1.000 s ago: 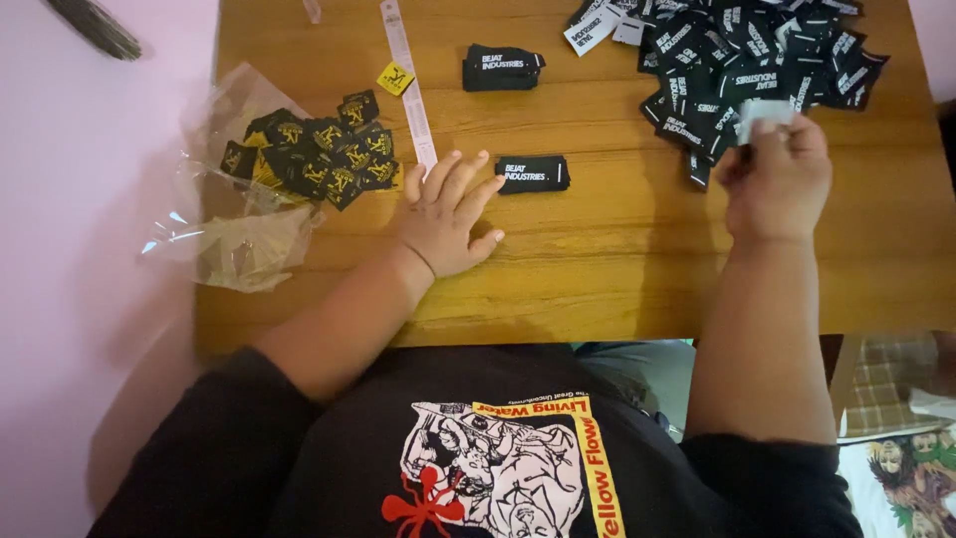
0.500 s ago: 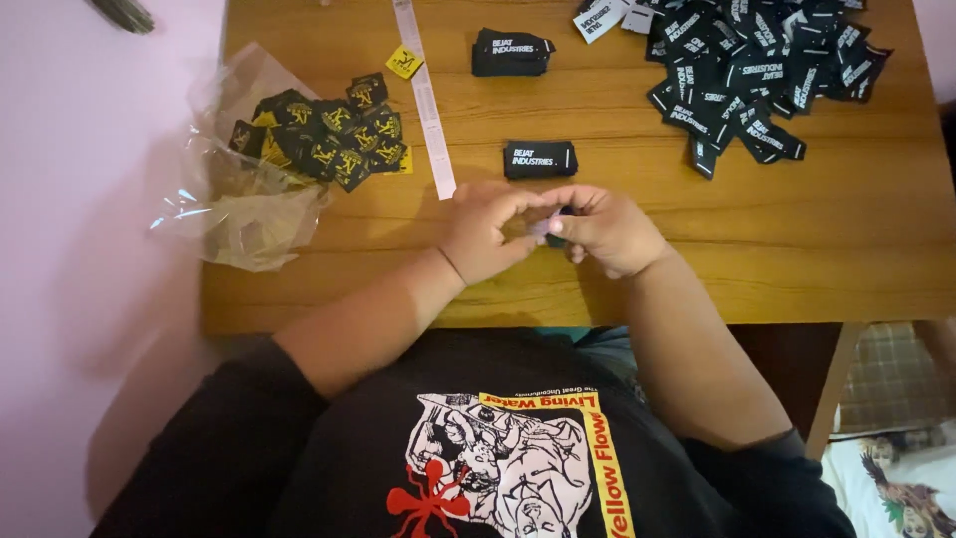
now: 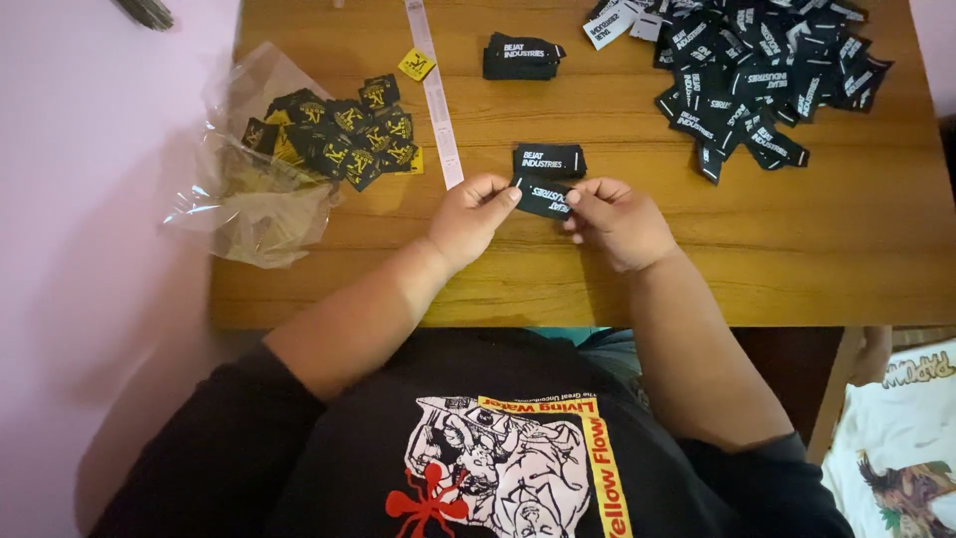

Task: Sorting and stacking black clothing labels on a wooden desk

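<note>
Black and yellow tags [image 3: 344, 130] are spilling from a clear plastic bag [image 3: 249, 204] at the left of the desk [image 3: 498, 289]. Left hand [image 3: 468, 217] and right hand [image 3: 617, 221] are pinching opposite ends of one black woven label [image 3: 543, 196], held just above the desk near a folded one [image 3: 548, 159]. Keeping the edges aligned is probably helping the fold; a loose pile [image 3: 762, 85] is lying right.

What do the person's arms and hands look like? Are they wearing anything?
Both forearms are bare. Black sleeves are pushed up near the elbows. The left hand and right hand wear no gloves, rings or watch. The fingers are short and rounded.
</note>
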